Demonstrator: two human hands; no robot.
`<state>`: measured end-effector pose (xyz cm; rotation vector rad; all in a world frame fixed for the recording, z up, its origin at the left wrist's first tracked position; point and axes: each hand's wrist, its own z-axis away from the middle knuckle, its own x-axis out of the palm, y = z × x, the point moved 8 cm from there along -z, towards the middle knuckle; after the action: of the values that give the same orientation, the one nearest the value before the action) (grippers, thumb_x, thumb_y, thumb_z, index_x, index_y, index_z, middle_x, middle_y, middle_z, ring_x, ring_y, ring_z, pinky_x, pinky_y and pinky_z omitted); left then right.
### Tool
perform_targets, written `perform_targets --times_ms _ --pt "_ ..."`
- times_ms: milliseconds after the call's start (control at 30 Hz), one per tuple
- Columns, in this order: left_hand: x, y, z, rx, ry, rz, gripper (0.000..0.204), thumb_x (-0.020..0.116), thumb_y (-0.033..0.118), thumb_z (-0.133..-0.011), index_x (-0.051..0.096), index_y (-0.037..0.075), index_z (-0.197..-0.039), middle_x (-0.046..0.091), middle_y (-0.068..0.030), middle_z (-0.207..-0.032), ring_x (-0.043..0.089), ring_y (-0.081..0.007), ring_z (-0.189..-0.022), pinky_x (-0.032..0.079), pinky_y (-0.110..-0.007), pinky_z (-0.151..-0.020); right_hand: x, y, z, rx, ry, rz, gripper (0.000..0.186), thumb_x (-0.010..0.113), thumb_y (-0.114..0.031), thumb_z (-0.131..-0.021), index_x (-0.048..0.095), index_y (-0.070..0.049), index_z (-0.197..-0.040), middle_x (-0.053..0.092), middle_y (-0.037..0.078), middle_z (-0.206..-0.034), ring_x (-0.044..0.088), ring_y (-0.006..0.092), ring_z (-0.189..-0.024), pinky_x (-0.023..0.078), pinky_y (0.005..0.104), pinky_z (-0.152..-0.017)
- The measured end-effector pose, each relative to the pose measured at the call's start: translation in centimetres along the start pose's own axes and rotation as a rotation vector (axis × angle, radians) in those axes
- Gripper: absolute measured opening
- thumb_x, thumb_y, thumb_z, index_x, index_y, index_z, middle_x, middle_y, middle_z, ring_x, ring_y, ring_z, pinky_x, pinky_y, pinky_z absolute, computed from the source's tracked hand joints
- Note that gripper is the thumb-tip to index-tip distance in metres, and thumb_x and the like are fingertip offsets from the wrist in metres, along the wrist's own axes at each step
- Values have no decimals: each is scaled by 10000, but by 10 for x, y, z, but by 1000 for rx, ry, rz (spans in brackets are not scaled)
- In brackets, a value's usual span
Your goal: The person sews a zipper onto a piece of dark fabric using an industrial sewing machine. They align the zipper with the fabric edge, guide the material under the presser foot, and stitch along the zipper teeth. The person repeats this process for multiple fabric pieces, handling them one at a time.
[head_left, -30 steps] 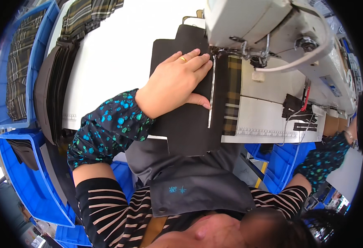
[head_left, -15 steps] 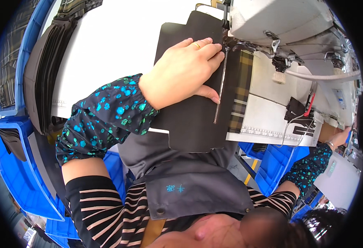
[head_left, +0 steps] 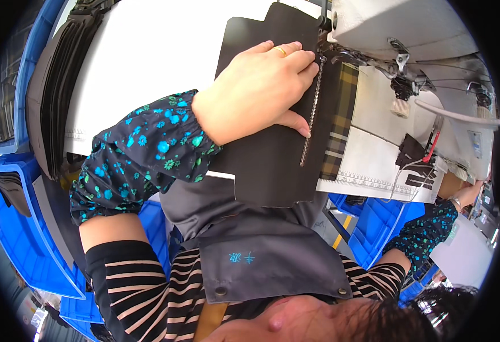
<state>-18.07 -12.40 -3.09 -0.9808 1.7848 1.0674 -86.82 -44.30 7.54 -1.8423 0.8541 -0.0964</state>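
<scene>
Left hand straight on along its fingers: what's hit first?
The left hand would likely meet the upper end of the silver metal zipper first, with the white sewing machine close beyond; depth is unclear.

Blue bin (head_left: 21,85) at far left, plaid pieces (head_left: 2,111) inside, blurry. Dark stack (head_left: 59,85) just right of that, along left side of white table (head_left: 142,62). Second bin (head_left: 50,251), also blue, nearer on left, dark pieces (head_left: 12,191) in its far end. Third bin (head_left: 82,310), nearest on left, partly hidden. Fourth bin (head_left: 369,233) at right, lower than table, past its near edge. Yellow strip (head_left: 343,231) low, just left of fourth bin. Ruler strip (head_left: 375,180) along table's near edge, right side. Dark scraps (head_left: 412,153) on table at right. Red-handled tool (head_left: 431,149) right beside scraps. Grey cord (head_left: 397,178) curving near them.
</scene>
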Motion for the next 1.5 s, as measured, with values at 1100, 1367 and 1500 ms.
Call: perform_targets --times_ms 1100,1367,1500 --pt "-3 2 -6 26 -23 25 894 805 588 -761 635 -14 -1400 618 -158 -1455 559 -352 -1404 465 -442 -1162 114 -224 327 -1040 -187 113 335 565 -212 -1030 738 74 -1010 774 198 -1025 741 327 -978 595 464 -887" --pt "1 -1 -6 10 -85 -26 945 758 662 -766 626 -25 -1402 616 -157 -1467 552 -352 -1417 469 -490 -1158 289 -255 479 -1161 -1023 38 372 775 -311 -920 740 -86 -1214 723 83 -1260 652 283 -1026 533 412 -952" --pt "0 1 -7 -15 -109 -7 945 766 655 -768 621 -27 -1406 608 -172 -1472 549 -362 -1418 480 -509 -1147 289 -251 482 -1199 -1005 71 444 765 -353 -915 732 -81 -1265 721 83 -1283 627 268 -1100 489 418 -1048"
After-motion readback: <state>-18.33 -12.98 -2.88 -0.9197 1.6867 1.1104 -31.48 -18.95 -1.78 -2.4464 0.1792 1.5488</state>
